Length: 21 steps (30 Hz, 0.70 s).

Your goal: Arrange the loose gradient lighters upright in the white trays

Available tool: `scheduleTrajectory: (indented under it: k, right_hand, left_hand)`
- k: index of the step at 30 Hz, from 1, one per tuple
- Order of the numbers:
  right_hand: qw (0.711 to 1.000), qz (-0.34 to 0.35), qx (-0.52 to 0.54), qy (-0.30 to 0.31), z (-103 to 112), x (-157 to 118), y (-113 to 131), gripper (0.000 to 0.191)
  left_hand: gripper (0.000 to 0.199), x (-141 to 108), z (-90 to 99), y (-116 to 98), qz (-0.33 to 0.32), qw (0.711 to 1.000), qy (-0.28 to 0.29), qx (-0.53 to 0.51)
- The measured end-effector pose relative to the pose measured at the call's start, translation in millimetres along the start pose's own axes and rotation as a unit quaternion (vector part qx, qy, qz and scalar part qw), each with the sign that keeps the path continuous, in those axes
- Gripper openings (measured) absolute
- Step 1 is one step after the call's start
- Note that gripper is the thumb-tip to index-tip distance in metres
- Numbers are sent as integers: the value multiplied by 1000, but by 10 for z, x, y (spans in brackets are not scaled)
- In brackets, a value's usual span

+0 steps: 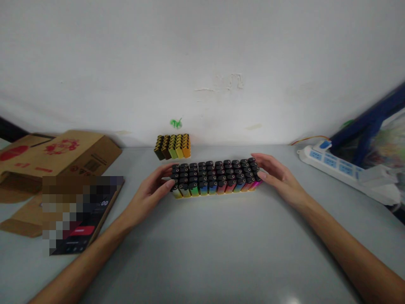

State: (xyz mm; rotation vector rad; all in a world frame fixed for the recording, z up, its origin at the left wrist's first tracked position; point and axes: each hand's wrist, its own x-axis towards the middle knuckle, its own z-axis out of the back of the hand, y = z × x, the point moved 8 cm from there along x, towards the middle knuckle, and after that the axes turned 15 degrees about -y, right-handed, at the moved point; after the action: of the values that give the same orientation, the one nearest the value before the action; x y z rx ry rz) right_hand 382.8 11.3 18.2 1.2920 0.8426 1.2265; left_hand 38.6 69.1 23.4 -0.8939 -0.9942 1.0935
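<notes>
A long block of upright lighters (217, 179) with black tops and bodies of many colours stands in several rows at the middle of the table. My left hand (155, 188) grips its left end, thumb at the front corner and fingers behind. At the right end, my right hand (276, 177) holds the block the same way, its thumb on the front corner. A smaller group of lighters (173, 147), dark, yellow-green and orange, stands behind the block to the left, near the wall, touched by neither hand.
Opened cardboard boxes (85, 154) lie at the left, with a dark tablet or phone (95, 221), partly pixelated, in front. A white power strip (348, 173) with blue sockets lies at the right. A wall (202, 63) rises behind the table (215, 245).
</notes>
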Motion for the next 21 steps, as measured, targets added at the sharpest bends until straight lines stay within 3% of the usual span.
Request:
scheduleTrajectory:
  k: [10,21]
  right_hand:
    - [1000,-11,10,-14,-65,-27,26,55]
    - [999,-17,-4,-29,-60,-27,-13,58]
  left_hand:
    - [57,-8,-15,19,32,999,-9,-15]
    - [57,-7,-33,25,24,1000,-8,3]
